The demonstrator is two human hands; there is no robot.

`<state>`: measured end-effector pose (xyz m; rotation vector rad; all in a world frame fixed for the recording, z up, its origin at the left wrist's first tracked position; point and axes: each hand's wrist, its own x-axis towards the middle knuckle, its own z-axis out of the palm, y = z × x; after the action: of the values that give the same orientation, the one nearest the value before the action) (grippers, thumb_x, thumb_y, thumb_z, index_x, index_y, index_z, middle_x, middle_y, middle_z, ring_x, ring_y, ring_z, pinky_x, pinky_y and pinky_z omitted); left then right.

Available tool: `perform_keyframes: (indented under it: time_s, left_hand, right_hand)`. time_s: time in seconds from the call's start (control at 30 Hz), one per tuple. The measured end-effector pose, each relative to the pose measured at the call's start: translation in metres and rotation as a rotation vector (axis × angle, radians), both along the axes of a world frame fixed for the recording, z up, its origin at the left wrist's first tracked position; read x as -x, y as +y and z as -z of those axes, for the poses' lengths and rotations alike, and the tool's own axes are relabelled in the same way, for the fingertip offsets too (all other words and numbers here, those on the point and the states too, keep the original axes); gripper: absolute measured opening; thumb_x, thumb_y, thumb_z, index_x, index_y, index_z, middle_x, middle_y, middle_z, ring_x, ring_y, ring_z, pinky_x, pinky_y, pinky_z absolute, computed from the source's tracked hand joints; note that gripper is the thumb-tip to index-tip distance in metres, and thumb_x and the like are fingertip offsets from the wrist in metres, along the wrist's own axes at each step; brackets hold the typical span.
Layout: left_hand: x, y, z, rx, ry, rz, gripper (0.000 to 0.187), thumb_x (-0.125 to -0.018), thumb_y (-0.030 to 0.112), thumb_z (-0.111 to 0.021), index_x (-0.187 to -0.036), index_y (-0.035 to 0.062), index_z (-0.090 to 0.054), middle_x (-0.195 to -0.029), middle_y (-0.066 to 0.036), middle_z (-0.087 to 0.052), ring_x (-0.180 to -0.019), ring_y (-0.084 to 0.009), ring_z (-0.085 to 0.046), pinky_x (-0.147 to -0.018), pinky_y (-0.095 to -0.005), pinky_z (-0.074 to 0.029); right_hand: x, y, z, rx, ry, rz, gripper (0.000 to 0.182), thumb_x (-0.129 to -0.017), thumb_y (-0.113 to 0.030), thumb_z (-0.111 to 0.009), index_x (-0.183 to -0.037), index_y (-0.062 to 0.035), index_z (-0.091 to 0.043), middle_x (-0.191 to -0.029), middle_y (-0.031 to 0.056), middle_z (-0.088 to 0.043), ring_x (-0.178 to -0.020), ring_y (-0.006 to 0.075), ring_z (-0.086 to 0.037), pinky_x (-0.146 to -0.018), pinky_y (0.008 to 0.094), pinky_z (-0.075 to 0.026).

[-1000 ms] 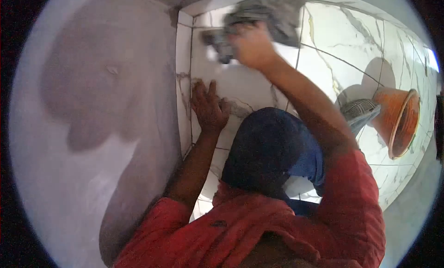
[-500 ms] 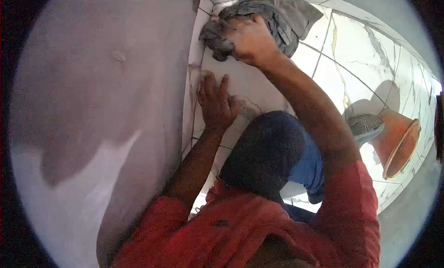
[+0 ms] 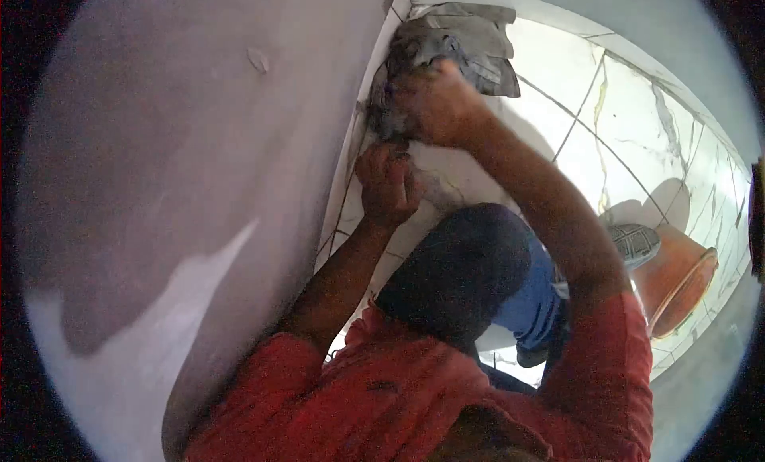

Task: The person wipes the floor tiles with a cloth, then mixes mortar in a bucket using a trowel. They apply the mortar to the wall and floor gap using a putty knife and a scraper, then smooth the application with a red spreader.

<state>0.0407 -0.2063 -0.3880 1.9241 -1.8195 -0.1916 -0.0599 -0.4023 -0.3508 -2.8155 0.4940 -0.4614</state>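
A crumpled grey cloth lies on the marbled tile floor in the corner by the wall. My right hand presses on it with fingers closed in its folds; the fingertips are blurred and partly hidden. Just below, my left hand is close to the skirting, its fingers curled in. Those fingers meet the near edge of the cloth, and whether they pinch it is hidden.
A plain wall rises along the left, with a tile skirting at its foot. My bent knee is close below my hands. An orange bucket lies tipped at the right, beside a shoe sole.
My left hand, spread flat on the tile before, has curled its fingers and come up against the cloth. My right hand and the cloth have shifted nearer the left hand. The view has turned slightly.
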Motion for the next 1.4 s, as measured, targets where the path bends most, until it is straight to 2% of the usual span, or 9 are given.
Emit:
perform_keyframes:
  time_s: [0.07, 0.3, 0.4, 0.73, 0.87, 0.97, 1.07, 1.27, 1.4]
  left_hand:
    - [-0.003, 0.006, -0.005, 0.01, 0.042, 0.024, 0.034, -0.083, 0.028, -0.057, -0.108, 0.0056, -0.054, -0.118, -0.018, -0.05, -0.113, -0.0399, -0.046, -0.097, -0.0557, -0.031]
    - [-0.006, 0.001, -0.004, -0.076, 0.118, 0.039, 0.039, -0.084, 0.03, -0.056, -0.112, 0.0027, -0.054, -0.122, -0.023, -0.05, -0.117, -0.0416, -0.043, -0.101, -0.0566, -0.028]
    - [-0.001, 0.007, -0.009, -0.067, 0.12, 0.028, 0.029, -0.081, 0.022, -0.059, -0.106, 0.0068, -0.055, -0.112, -0.017, -0.052, -0.112, -0.038, -0.047, -0.097, -0.0541, -0.033]
    - [0.0, 0.005, -0.008, -0.034, 0.079, 0.001, 0.027, -0.079, 0.018, -0.061, -0.104, 0.0083, -0.056, -0.117, -0.016, -0.052, -0.118, -0.0385, -0.047, -0.101, -0.0542, -0.033]
    - [0.0, 0.004, -0.007, -0.079, 0.038, 0.018, 0.031, -0.081, 0.02, -0.06, -0.108, 0.0048, -0.057, -0.124, -0.02, -0.051, -0.121, -0.0405, -0.045, -0.103, -0.057, -0.031]
    - [-0.003, 0.005, -0.003, -0.008, -0.011, 0.027, 0.029, -0.079, 0.019, -0.062, -0.106, 0.008, -0.057, -0.122, -0.016, -0.052, -0.119, -0.0394, -0.046, -0.102, -0.0557, -0.031]
    - [-0.007, 0.006, -0.002, 0.001, 0.027, 0.031, 0.03, -0.079, 0.018, -0.062, -0.107, 0.0072, -0.057, -0.121, -0.018, -0.052, -0.118, -0.0393, -0.046, -0.102, -0.0554, -0.031]
    - [-0.002, -0.006, -0.012, -0.032, 0.022, 0.003, 0.03, -0.079, 0.016, -0.061, -0.107, 0.0066, -0.058, -0.119, -0.018, -0.052, -0.117, -0.0391, -0.047, -0.101, -0.0542, -0.032]
    - [0.001, -0.007, -0.018, -0.056, 0.071, 0.032, 0.03, -0.079, 0.017, -0.061, -0.107, 0.0067, -0.058, -0.12, -0.018, -0.051, -0.119, -0.0391, -0.046, -0.101, -0.0546, -0.032]
  right_hand:
    - [-0.009, -0.04, -0.034, -0.263, 0.629, 0.118, 0.03, -0.079, -0.031, -0.065, -0.104, -0.0143, -0.068, -0.103, 0.01, -0.067, -0.103, 0.0216, -0.063, -0.087, 0.0501, -0.041]
    - [-0.002, -0.012, 0.016, 0.169, -0.072, 0.089, 0.049, -0.077, -0.034, -0.068, -0.121, -0.0147, -0.062, -0.106, 0.0106, -0.067, -0.099, 0.0256, -0.064, -0.085, 0.0509, -0.04]
    - [-0.011, -0.051, -0.012, -0.123, 0.467, 0.244, 0.05, -0.079, -0.034, -0.065, -0.124, -0.0148, -0.061, -0.12, 0.0156, -0.062, -0.105, 0.0292, -0.063, -0.092, 0.0532, -0.039]
    - [0.119, -0.051, -0.009, -0.021, 0.313, 1.218, 0.06, -0.085, -0.047, -0.062, -0.131, -0.0083, -0.055, -0.127, 0.0221, -0.058, -0.123, 0.0372, -0.051, -0.098, 0.0559, -0.042]
    - [0.094, -0.036, -0.006, 0.09, 0.029, 0.827, 0.057, -0.073, -0.035, -0.075, -0.122, -0.009, -0.061, -0.123, 0.0192, -0.06, -0.116, 0.0404, -0.054, -0.095, 0.0512, -0.046]
    - [0.007, -0.041, 0.004, -0.025, 0.244, 0.361, 0.032, -0.084, -0.018, -0.054, -0.112, -0.0092, -0.066, -0.12, 0.0156, -0.063, -0.117, 0.0306, -0.057, -0.1, 0.0494, -0.042]
    - [-0.01, -0.049, 0.008, -0.075, 0.01, 0.528, 0.032, -0.087, -0.023, -0.05, -0.109, -0.0096, -0.068, -0.115, 0.0135, -0.065, -0.114, 0.03, -0.059, -0.101, 0.0508, -0.04]
    - [0.089, -0.053, -0.031, -0.164, 0.457, 1.096, 0.045, -0.082, -0.042, -0.06, -0.108, -0.0055, -0.066, -0.103, 0.0178, -0.067, -0.094, 0.0336, -0.066, -0.079, 0.0547, -0.048]
    - [0.14, -0.058, -0.037, 0.072, 0.275, 1.163, 0.05, -0.084, -0.044, -0.061, -0.119, -0.0088, -0.061, -0.118, 0.0154, -0.063, -0.112, 0.0362, -0.059, -0.091, 0.056, -0.043]
